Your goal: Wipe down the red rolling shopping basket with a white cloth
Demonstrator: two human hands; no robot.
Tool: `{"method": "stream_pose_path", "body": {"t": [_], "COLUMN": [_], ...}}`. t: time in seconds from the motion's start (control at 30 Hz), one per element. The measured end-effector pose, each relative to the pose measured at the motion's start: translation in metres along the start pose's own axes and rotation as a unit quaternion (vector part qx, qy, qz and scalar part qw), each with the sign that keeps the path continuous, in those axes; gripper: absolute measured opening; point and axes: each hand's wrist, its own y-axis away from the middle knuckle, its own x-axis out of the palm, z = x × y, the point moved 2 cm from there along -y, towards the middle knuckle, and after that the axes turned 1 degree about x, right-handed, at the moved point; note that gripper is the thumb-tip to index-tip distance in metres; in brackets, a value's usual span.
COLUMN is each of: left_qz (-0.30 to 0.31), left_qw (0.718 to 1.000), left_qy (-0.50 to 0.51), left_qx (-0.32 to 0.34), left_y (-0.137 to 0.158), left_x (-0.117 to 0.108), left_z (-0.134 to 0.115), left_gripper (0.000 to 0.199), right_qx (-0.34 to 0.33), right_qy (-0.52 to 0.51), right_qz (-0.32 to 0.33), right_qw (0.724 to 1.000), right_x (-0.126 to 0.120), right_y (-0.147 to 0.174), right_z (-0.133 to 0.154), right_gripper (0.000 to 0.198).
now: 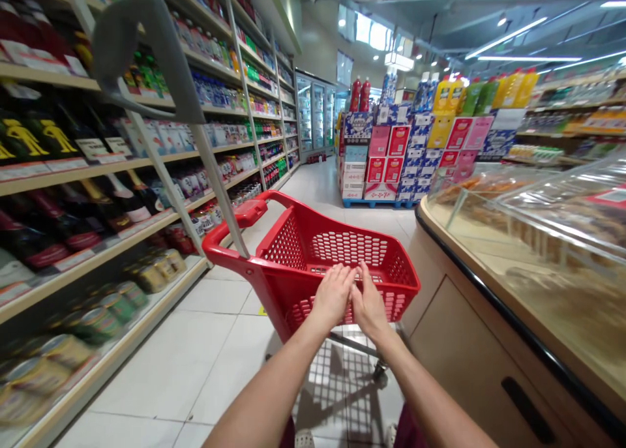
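Observation:
A red plastic shopping cart (267, 272) with a perforated basket stands sideways in front of me, and no goods show inside the visible part. My left hand (335, 295) is at the near rim of the basket, fingers stretched out and bent slightly over the right hand. Close against it, my right hand (369, 304) has its fingers extended upward, thumb side toward the left hand. The hands touch or nearly touch each other; whether they rest on the rim I cannot tell. A grey handle (147, 57) on a metal pole rises from the cart's left end.
Drink shelves (210, 112) line the left side, with bottles and cans. To the right stands a food counter (443, 229) with a clear cover. Stacked drink cartons (384, 161) on a blue pallet stand ahead. Glass-door fridges (317, 109) are at the back, beyond the tiled floor (215, 343).

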Motion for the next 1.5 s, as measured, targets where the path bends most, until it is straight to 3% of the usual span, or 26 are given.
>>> {"method": "stream_pose_path", "body": {"t": [0.1,0.2,0.27,0.33,0.4,0.47,0.57,0.63,0.73,0.8,0.9,1.0,1.1,1.17,1.27,1.37,1.43,1.5], "left_qz": [-0.008,-0.012,-0.045,-0.062,-0.042,-0.004,0.012,0.008,-0.058,-0.058,-0.016,-0.035,-0.051,-0.038,-0.01,-0.049,-0.064,-0.028], "left_qw": [1.0,0.999,0.993,0.983,0.986,0.995,0.997,0.997,0.983,0.981,0.989,0.988,0.988,0.994,0.999,0.995,0.988,0.993], "left_qy": [-0.014,-0.033,-0.082,-0.121,-0.114,-0.079,-0.07,-0.075,-0.126,-0.135,-0.108,-0.076,-0.05,-0.033,-0.016,-0.057,-0.091,-0.086], "left_qx": [0.007,-0.017,-0.073,-0.125,-0.117,-0.067,-0.03,-0.03,-0.116,-0.124,-0.1,-0.13,-0.137,-0.098,-0.032,-0.071,-0.106,-0.07], "left_y": [0.004,0.025,0.039,0.047,0.045,0.038,0.029,0.034,0.049,0.054,0.048,0.033,0.023,0.022,0.029,0.038,0.039,0.038], "left_x": [-0.003,-0.034,-0.06,-0.076,-0.073,-0.057,-0.04,-0.044,-0.062,-0.064,-0.047,-0.029,-0.024,-0.029,-0.05,-0.073,-0.073,-0.059], "left_z": [0.023,0.075,0.112,0.13,0.121,0.095,0.071,0.081,0.116,0.123,0.098,0.064,0.049,0.056,0.09,0.126,0.129,0.11], "left_gripper": [0.031,0.031,0.031,0.033,0.033,0.033,0.032,0.032,0.033,0.035,0.047,0.056,0.038,0.02,0.021,0.028,0.032,0.035], "right_qx": [-0.03,-0.06,-0.067,-0.074,-0.08,-0.101,-0.126,-0.124,-0.116,-0.099,-0.087,-0.081,-0.075,-0.079,-0.085,-0.088,-0.086,-0.082], "right_qy": [0.129,0.17,0.169,0.163,0.152,0.139,0.123,0.101,0.056,0.038,0.022,0.013,0.017,0.023,0.033,0.037,0.038,0.041], "right_qz": [0.006,0.022,0.002,-0.028,-0.05,-0.049,-0.056,-0.065,-0.061,-0.07,-0.075,-0.077,-0.088,-0.089,-0.088,-0.093,-0.101,-0.108], "right_qw": [0.991,0.983,0.983,0.983,0.984,0.984,0.983,0.985,0.99,0.992,0.993,0.994,0.993,0.993,0.992,0.991,0.99,0.99], "right_x": [-0.007,-0.009,-0.006,0.001,0.007,0.009,0.001,-0.01,-0.021,-0.024,-0.024,-0.024,-0.026,-0.028,-0.033,-0.035,-0.035,-0.035], "right_y": [-0.001,0.0,0.003,0.007,0.012,0.015,0.017,0.018,0.018,0.018,0.018,0.018,0.017,0.017,0.018,0.019,0.019,0.019], "right_z": [-0.024,-0.041,-0.041,-0.037,-0.033,-0.033,-0.043,-0.052,-0.06,-0.059,-0.055,-0.053,-0.056,-0.059,-0.063,-0.064,-0.064,-0.064], "right_gripper": [0.046,0.042,0.04,0.038,0.038,0.037,0.034,0.031,0.024,0.021,0.02,0.019,0.019,0.019,0.019,0.019,0.018,0.018]}}
